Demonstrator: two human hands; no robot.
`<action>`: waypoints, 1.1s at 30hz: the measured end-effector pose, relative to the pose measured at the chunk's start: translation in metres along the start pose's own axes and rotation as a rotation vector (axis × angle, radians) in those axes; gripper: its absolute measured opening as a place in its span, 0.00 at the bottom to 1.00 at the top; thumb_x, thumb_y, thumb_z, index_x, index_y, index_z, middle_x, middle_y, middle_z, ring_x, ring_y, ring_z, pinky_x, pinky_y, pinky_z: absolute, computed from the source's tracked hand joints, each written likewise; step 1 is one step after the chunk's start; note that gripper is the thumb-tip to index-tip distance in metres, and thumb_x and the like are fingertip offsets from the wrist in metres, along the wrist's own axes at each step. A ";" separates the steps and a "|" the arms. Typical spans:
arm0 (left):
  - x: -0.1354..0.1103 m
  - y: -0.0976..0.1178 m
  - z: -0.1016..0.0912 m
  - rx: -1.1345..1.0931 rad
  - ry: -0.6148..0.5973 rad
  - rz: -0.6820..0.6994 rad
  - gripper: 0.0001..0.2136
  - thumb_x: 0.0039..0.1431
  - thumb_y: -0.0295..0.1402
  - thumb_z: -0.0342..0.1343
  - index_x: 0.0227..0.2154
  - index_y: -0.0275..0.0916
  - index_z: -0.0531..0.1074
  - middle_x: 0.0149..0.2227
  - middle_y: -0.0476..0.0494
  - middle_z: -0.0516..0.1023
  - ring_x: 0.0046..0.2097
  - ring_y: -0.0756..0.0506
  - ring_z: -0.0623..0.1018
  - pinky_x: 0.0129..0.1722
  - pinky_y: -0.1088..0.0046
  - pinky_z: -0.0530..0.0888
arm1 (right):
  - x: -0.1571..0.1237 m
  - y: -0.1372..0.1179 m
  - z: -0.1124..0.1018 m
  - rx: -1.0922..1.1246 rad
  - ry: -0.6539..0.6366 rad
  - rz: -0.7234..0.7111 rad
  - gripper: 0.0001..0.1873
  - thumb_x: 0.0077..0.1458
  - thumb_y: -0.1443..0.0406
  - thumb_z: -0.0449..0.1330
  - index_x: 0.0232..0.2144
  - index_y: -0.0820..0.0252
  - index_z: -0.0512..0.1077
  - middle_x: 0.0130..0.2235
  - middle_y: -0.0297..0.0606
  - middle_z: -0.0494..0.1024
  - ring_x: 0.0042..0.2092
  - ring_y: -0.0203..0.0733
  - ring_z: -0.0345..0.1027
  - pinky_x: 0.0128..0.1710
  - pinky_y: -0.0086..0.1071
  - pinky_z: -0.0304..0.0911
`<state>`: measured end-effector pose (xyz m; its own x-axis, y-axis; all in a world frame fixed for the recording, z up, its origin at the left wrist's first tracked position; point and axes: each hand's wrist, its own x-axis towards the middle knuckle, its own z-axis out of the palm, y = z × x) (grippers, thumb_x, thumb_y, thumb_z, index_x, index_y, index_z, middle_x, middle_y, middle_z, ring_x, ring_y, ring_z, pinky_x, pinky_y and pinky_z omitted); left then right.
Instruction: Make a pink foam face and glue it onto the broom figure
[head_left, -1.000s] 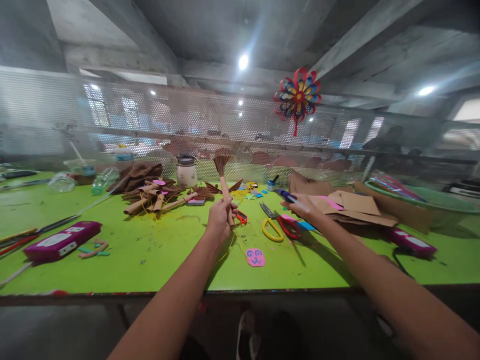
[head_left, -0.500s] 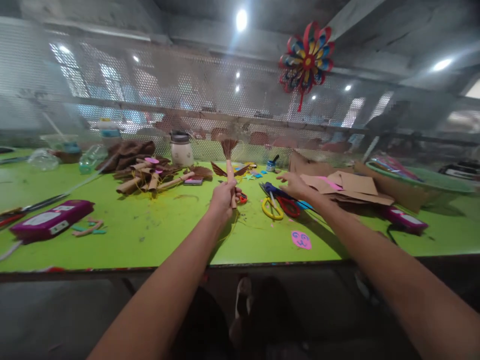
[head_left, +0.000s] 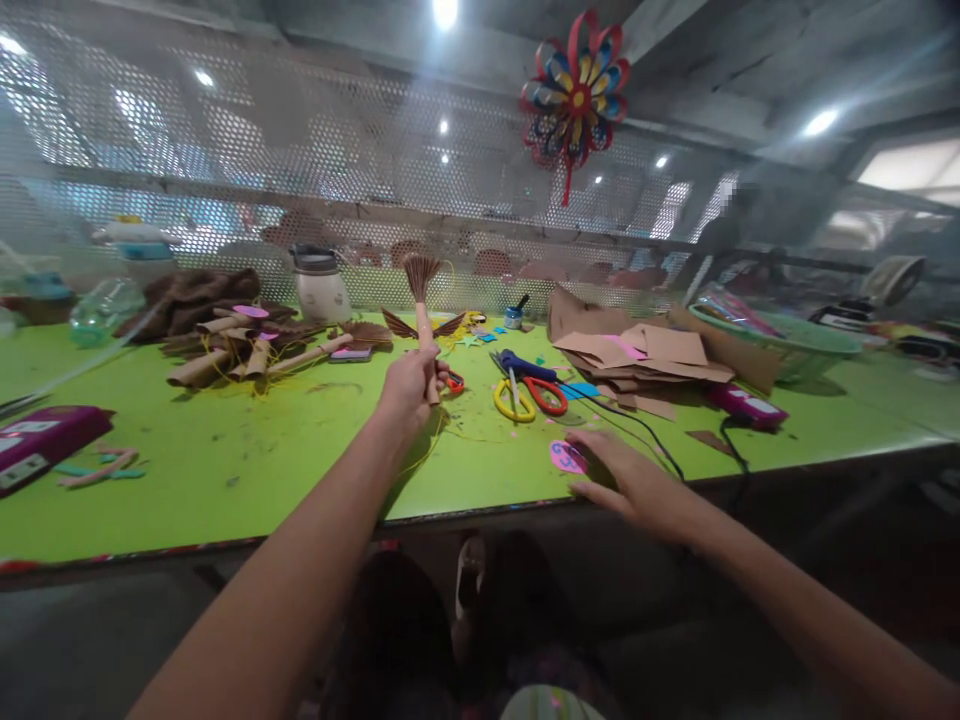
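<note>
My left hand [head_left: 411,388] is closed around the lower end of a rolled brown paper tube [head_left: 424,325] with a fanned, pleated top and pleated wings at its sides, held upright over the table. My right hand [head_left: 619,470] has its thumb and fingers apart at the pink paper face [head_left: 568,457], a small cut-out with blue drawing near the front edge; whether the fingertips touch it I cannot tell. Between the hands lie yellow-handled scissors [head_left: 514,400], red-handled scissors [head_left: 547,395] and a dark blue glue gun [head_left: 525,365] with a black cord.
Rolled paper tubes [head_left: 251,350] with yellow string lie at left, near a white jar [head_left: 319,285]. Brown paper sheets [head_left: 645,355], a green basket [head_left: 810,345] and a purple box [head_left: 750,408] are on the right. The green table [head_left: 300,480] ends just before my knees.
My right hand has moved from beside the glue gun down toward me, to the pink paper face. My left hand still holds the paper tube. The camera view has turned slightly right.
</note>
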<state>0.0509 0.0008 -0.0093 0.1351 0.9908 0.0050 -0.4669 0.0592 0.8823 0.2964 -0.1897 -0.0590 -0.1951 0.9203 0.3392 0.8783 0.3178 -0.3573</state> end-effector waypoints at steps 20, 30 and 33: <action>-0.032 0.001 0.017 0.159 -0.181 -0.029 0.05 0.61 0.24 0.50 0.29 0.35 0.66 0.21 0.49 0.70 0.19 0.54 0.70 0.17 0.84 0.64 | -0.025 -0.016 0.035 0.045 0.342 -0.001 0.20 0.63 0.61 0.55 0.56 0.57 0.61 0.51 0.48 0.74 0.54 0.50 0.68 0.56 0.46 0.64; -0.092 -0.014 0.033 0.302 -0.414 -0.272 0.02 0.58 0.25 0.55 0.32 0.34 0.67 0.26 0.42 0.77 0.24 0.50 0.77 0.12 0.85 0.59 | -0.018 -0.015 0.036 0.099 0.384 0.044 0.18 0.63 0.60 0.55 0.52 0.62 0.65 0.45 0.47 0.77 0.48 0.48 0.72 0.50 0.43 0.66; -0.088 -0.023 0.032 0.285 -0.364 -0.322 0.03 0.58 0.26 0.55 0.32 0.34 0.66 0.27 0.40 0.78 0.25 0.47 0.79 0.11 0.85 0.58 | -0.016 -0.017 0.031 0.093 0.375 0.044 0.11 0.65 0.61 0.53 0.44 0.60 0.70 0.42 0.44 0.78 0.44 0.46 0.73 0.45 0.39 0.67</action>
<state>0.0781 -0.0914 -0.0149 0.5486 0.8190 -0.1683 -0.1044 0.2668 0.9581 0.2710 -0.2028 -0.0851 0.0304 0.7915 0.6104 0.8353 0.3152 -0.4504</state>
